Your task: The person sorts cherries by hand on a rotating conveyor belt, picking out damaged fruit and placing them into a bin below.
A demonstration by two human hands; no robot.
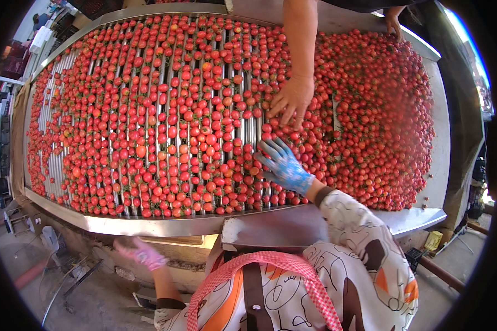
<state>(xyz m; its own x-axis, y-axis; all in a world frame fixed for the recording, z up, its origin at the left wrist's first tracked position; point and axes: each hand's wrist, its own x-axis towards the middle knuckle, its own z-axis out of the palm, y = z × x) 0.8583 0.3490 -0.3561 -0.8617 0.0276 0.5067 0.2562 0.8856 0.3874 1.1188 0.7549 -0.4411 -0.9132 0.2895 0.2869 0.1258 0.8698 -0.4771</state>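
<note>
Small red tomatoes (171, 132), some with green stems, lie in rows across a metal roller conveyor (250, 129). My right hand (286, 166), in a blue patterned glove with grey fingertips, rests over the tomatoes at the right end of the rollers. Its fingers are spread and I see nothing gripped in them. Below the conveyor's near edge hangs my left hand (142, 254) in a pink glove. It is slightly blurred, its fingers stretched out to the left, with nothing in them.
A co-worker's bare hand (294, 101) reaches over the tomatoes just beyond my right hand; their other hand (393, 25) is at the far right edge. A dense tomato heap (381, 121) fills the right side. A metal rim (143, 225) borders the near side.
</note>
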